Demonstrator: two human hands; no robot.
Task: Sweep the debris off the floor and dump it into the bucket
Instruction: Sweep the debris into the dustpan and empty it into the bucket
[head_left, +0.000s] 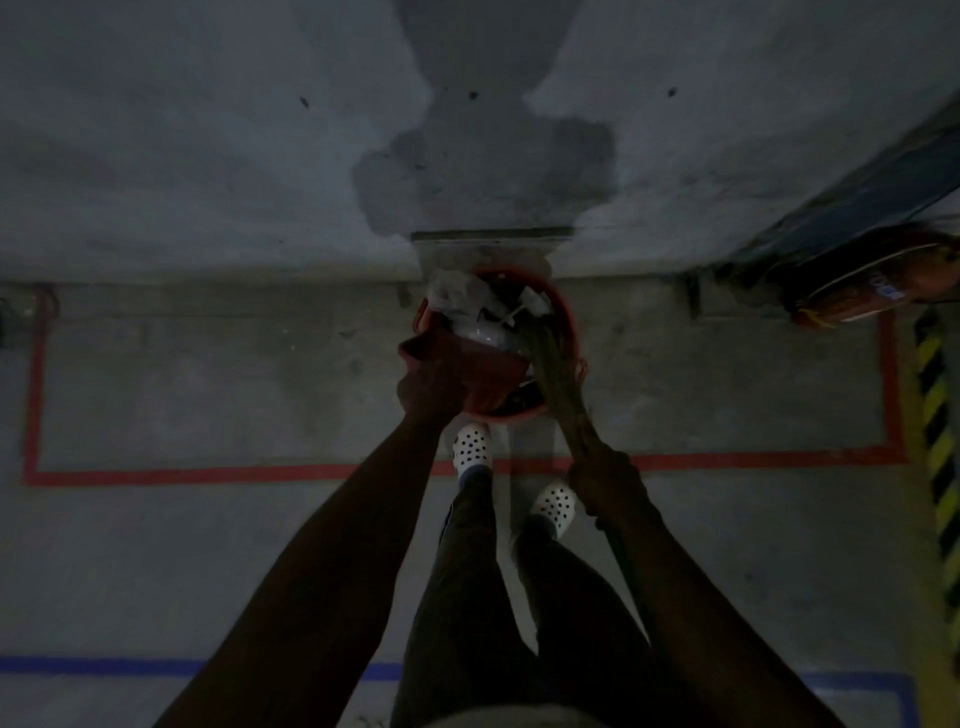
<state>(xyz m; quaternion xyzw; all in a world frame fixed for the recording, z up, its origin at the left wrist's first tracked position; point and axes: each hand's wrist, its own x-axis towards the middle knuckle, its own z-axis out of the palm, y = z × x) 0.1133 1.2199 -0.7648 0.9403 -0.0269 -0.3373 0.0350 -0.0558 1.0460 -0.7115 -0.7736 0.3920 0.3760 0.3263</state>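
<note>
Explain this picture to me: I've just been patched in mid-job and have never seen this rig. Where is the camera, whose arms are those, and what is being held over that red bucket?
There is no machine here. A person wears one wide-angle camera on their head, and it looks down past their own arms. The left hand grips what looks like a red dustpan, tipped over the red bucket. The bucket stands on the concrete floor beside the wall. The right hand grips a broom, whose bristles reach into the bucket's mouth. Pale crumpled debris lies in the bucket. Lower down are the person's white clogs, near a red tape line. The picture is dim, so finer detail cannot be made out.
</note>
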